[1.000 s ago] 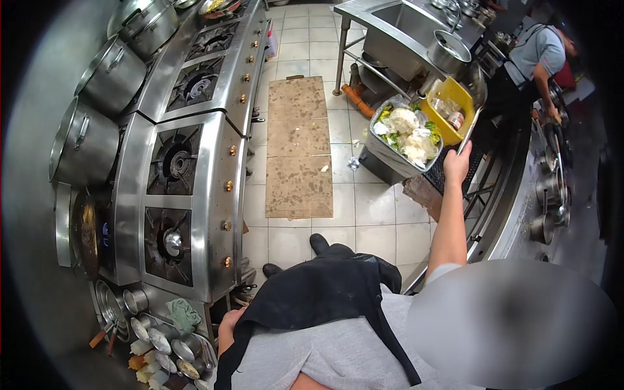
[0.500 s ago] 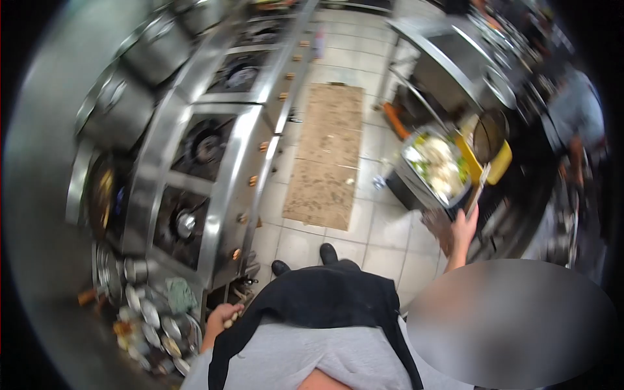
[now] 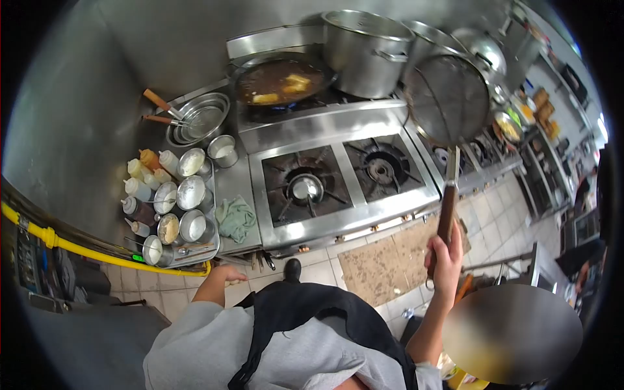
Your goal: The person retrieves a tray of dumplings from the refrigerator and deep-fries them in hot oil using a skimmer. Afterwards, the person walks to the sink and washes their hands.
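My right hand (image 3: pixel 447 260) is wrapped round the brown wooden handle of a large round mesh strainer (image 3: pixel 448 101), raised above the right side of the stove. My left hand (image 3: pixel 229 275) is low by the counter's front edge, fingers loosely apart, with nothing visible in it. A wide pan (image 3: pixel 279 79) of dark liquid with yellow pieces sits on the back burner, a blue flame under it. Left of the burners are a green cloth (image 3: pixel 236 218), metal containers (image 3: pixel 193 225) and squeeze bottles (image 3: pixel 138 189).
Large steel pots (image 3: pixel 367 55) stand behind the stove (image 3: pixel 344 182). Strainers with wooden handles (image 3: pixel 159 101) rest in a bowl at the back left. A yellow pipe (image 3: pixel 97 255) runs along the left. Cardboard (image 3: pixel 377 270) lies on the floor. Part of another person shows far right.
The view has turned left towards the stove. The strainer has come up from beside the yellow bin to above the stove, still in my right hand.
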Tool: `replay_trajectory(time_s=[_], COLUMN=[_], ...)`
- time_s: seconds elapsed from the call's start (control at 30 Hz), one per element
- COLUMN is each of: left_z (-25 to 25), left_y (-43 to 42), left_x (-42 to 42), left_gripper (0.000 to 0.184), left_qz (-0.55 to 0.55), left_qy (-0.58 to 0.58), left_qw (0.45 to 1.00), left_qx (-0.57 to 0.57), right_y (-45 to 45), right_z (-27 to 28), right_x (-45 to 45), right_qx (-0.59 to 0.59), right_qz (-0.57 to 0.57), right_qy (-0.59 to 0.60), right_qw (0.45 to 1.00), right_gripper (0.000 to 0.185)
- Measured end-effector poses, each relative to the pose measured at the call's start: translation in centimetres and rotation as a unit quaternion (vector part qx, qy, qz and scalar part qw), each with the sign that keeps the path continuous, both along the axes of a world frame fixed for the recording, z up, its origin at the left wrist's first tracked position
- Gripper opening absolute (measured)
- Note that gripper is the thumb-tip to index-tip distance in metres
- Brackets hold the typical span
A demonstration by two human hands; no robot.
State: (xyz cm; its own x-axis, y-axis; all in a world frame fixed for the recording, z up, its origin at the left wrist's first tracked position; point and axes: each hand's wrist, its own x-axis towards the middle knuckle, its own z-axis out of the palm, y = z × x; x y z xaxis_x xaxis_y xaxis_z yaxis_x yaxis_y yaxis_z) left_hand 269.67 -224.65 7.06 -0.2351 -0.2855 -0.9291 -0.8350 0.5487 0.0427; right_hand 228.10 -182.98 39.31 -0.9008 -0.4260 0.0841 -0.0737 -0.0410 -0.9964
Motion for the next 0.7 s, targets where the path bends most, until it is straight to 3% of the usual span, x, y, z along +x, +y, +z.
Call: replay_trajectory(time_s=[0.1, 0.17, 0.23, 0.37, 0.57, 0.63, 0.7], left_z=[-3.1, -2.4, 0.2, -2.2, -3.3, -4.1, -4.0], left_y=[-1.1, -0.4, 0.2, -0.2, -0.5, -0.3, -1.0], left_x=[4.3, 7.0, 7.5, 10.6, 13.1, 13.9, 14.2], left_gripper=[0.085, 0.08, 0.077, 0.068, 0.058, 0.054, 0.053], left_qz=[0.036, 0.202, 0.208, 0.263, 0.362, 0.427, 0.434], left_qy=[0.02, 0.049, 0.017, -0.002, -0.037, -0.029, -0.025], left_qw=[0.999, 0.978, 0.978, 0.964, 0.929, 0.902, 0.899], left_qx=[-0.007, -0.02, -0.007, 0.044, 0.075, 0.061, 0.062], right_y=[-12.0, -19.7, -26.9, -39.3, -49.1, -50.6, -51.5], right_z=[4.8, 7.1, 8.1, 8.7, 6.2, 5.5, 5.0], right_x=[-3.5, -6.5, -9.5, -13.4, -16.6, -16.8, -16.5], right_qx=[0.058, 0.126, 0.176, 0.281, 0.369, 0.356, 0.356], right_qz=[0.087, 0.127, 0.144, 0.147, 0.167, 0.219, 0.242], right_qy=[0.063, 0.132, 0.166, 0.226, 0.244, 0.123, 0.102], right_qw=[0.993, 0.975, 0.959, 0.921, 0.881, 0.9, 0.897], right_gripper=[0.051, 0.052, 0.055, 0.055, 0.039, 0.032, 0.026])
